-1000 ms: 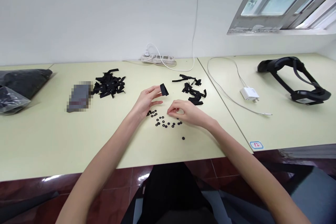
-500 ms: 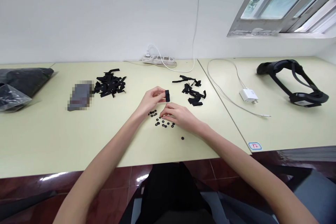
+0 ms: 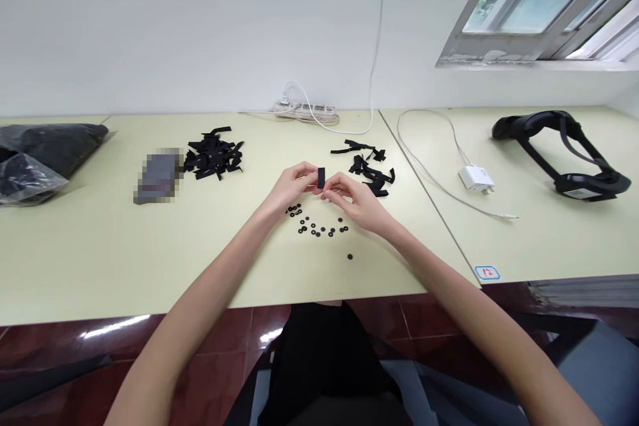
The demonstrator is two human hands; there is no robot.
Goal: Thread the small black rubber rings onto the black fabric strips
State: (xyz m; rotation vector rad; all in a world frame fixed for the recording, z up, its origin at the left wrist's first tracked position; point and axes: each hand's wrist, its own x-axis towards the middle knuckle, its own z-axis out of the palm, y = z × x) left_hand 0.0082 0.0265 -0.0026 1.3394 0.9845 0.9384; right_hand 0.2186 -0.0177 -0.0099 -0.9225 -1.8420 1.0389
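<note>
My left hand (image 3: pixel 298 185) pinches a short black fabric strip (image 3: pixel 321 178), which stands up from the fingertips. Close on its right, my right hand (image 3: pixel 352 198) has thumb and fingers pressed together by the strip's lower end. Whatever those fingers hold, if anything, is too small or hidden to make out. On the table just below both hands lie several small black discs (image 3: pixel 313 225), some ring-like with a pale centre. A single disc (image 3: pixel 350 257) lies apart, nearer the front edge.
A heap of black strips (image 3: pixel 213 156) lies at left, a looser group (image 3: pixel 367 164) at right. Beyond are a blurred-out grey item (image 3: pixel 158 175), a dark bag (image 3: pixel 60 153), a power strip (image 3: pixel 304 110), a white charger (image 3: pixel 476 178) with cable, and a black headset (image 3: pixel 564 156).
My right hand has risen from among the discs to the strip in my left hand. More discs show where it was. The camera view has shifted slightly.
</note>
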